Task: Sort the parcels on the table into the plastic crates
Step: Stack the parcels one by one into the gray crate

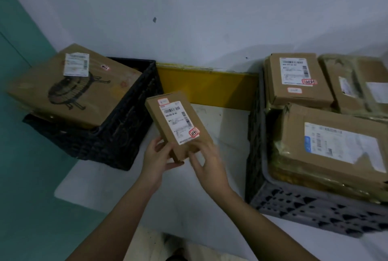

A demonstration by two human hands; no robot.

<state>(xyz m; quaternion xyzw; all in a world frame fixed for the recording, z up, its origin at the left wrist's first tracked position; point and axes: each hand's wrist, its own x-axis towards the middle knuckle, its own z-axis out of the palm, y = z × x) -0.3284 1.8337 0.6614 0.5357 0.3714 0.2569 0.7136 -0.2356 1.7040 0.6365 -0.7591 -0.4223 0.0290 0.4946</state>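
Reading the label before choosing a crate.
Both my left hand (156, 155) and right hand (206, 161) grip the small brown cardboard parcel (178, 122) at its near end; I keep it label-up and steady, black plastic crate (126, 122) at ten o'clock.

My only view comes from the head camera, looking forward and steeply down from above the white table (210, 202), close enough that both forearms enter from six o'clock. The wide lens bends the edges. It faces the wall (210, 8) at twelve o'clock, with a black crate (126, 126) at nine o'clock and a grey crate (315, 212) at three.
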